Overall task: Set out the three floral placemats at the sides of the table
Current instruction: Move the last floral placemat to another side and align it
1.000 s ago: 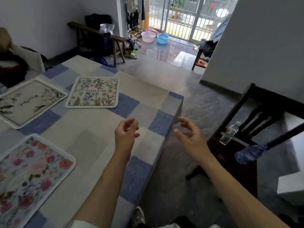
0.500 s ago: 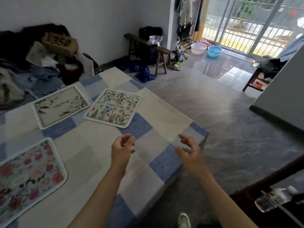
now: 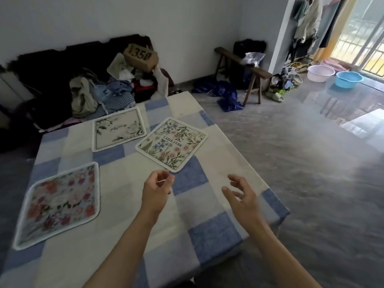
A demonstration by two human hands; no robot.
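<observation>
Three floral placemats lie flat on the blue-and-cream checked tablecloth. A pink-rose mat sits at the near left. A cream mat with dark leaves lies at the far side. A wildflower mat printed "BEAUTIFUL" lies turned at an angle near the right edge. My left hand hovers just short of the wildflower mat's near corner, fingers loosely curled and holding nothing. My right hand hovers over the table's right part, fingers spread and empty.
A heap of clothes with a cardboard box lies beyond the table's far edge. A wooden bench stands by the wall, blue cloth on the floor beside it. Pink and blue basins sit by the barred door.
The view has swung left, away from the chair and bottles, and all three mats have come fully into view. Both hands stay raised and empty, now closer to the wildflower mat.
</observation>
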